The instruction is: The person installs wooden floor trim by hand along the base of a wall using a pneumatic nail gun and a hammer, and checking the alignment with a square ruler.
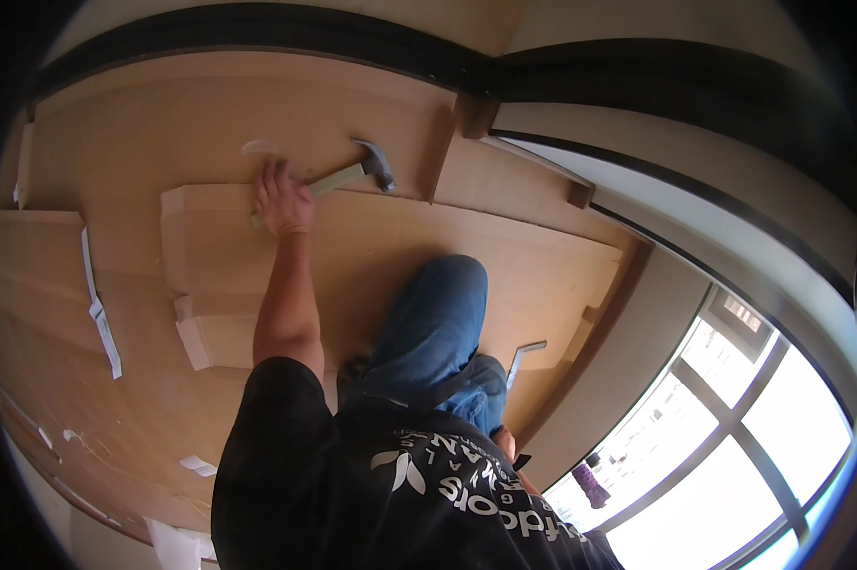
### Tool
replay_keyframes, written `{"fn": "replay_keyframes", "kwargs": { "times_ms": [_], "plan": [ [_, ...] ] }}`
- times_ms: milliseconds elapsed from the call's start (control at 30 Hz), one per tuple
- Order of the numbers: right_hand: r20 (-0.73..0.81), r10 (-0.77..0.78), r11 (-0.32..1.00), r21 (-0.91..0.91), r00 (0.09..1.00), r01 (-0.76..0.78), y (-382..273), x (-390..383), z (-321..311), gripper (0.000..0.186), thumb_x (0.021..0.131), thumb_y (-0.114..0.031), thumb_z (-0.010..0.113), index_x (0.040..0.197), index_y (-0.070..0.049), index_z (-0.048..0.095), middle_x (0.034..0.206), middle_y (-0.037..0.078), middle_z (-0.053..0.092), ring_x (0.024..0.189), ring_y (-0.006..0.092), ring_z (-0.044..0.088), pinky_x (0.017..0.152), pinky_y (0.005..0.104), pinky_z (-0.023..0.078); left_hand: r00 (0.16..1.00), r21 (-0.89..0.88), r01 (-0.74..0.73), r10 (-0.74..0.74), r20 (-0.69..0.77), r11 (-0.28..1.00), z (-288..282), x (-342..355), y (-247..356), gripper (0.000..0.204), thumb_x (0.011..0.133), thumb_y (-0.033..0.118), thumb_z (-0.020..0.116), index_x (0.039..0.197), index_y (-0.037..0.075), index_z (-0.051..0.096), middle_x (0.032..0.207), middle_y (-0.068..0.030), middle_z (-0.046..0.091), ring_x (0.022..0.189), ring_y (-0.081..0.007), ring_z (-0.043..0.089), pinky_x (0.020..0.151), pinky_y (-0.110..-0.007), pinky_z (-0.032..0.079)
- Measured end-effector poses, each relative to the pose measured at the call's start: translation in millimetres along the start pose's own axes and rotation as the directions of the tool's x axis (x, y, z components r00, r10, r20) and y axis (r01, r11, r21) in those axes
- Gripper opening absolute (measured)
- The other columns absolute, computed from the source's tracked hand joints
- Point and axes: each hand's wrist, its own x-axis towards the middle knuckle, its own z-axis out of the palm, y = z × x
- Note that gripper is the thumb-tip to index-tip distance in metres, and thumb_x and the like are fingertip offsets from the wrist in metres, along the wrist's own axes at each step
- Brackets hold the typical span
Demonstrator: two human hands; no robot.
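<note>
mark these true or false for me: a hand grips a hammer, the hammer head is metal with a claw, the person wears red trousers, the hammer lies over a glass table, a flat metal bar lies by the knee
1. A hand grips a hammer. True: the left hand is closed round the pale handle of the hammer.
2. The hammer head is dark metal with a claw. True.
3. The person wears red trousers. False: the trousers are blue denim.
4. The hammer lies over a glass table. False: it is over brown cardboard sheets.
5. A flat metal bar lies by the knee. True: the metal bar lies on the cardboard beside the bent leg.
The right hand is not in view.
</note>
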Motion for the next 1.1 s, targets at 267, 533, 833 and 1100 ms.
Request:
{"fn": "replay_keyframes", "kwargs": {
  "times_ms": [267,533,833,1100],
  "plan": [
    [-0.088,0.021,0.999,0.026,0.996,-0.019,0,0,0,0.025,0.093,-0.019,0.051,0.104,0.001,0.062,0.099,0.032,0.069,0.095,0.0502,0.067,0.082,0.0568,0.054,1.000,-0.010,-0.003,0.002,-0.026,1.000,1,0,1,0.045,0.085,0.023,0.054,0.130,0.020,0.058,0.150,-0.0012,0.052,0.137,-0.0298,0.047,0.109,-0.048,0.037],
    [-0.088,0.030,0.999,0.038,0.996,-0.027,0,-2,2,0.024,0.094,-0.017,0.049,0.103,0.001,0.062,0.099,0.033,0.069,0.093,0.0505,0.067,0.081,0.0568,0.054,1.000,-0.010,-0.002,0.002,-0.017,1.000,3,-5,4,0.046,0.085,0.022,0.055,0.131,0.022,0.057,0.149,-0.0006,0.052,0.136,-0.0289,0.047,0.107,-0.048,0.037],
    [-0.167,0.075,0.978,0.206,0.983,-0.039,9,-10,19,0.022,0.093,-0.011,0.045,0.104,0.001,0.060,0.098,0.033,0.068,0.093,0.0515,0.066,0.081,0.0568,0.053,0.998,0.092,-0.051,0.055,-0.039,0.994,0,-7,10,0.043,0.088,0.022,0.055,0.131,0.018,0.057,0.146,-0.0034,0.054,0.135,-0.0293,0.048,0.105,-0.049,0.040],
    [-0.339,0.143,0.908,0.420,0.930,0.014,23,-6,44,0.022,0.086,-0.002,0.045,0.102,0.003,0.059,0.091,0.035,0.065,0.085,0.0531,0.063,0.075,0.0570,0.050,0.898,-0.329,-0.285,0.371,0.236,0.900,-17,13,162,0.051,0.086,0.012,0.066,0.136,0.013,0.058,0.127,-0.0168,0.063,0.116,-0.0372,0.060,0.098,-0.049,0.049]
  ]
}}
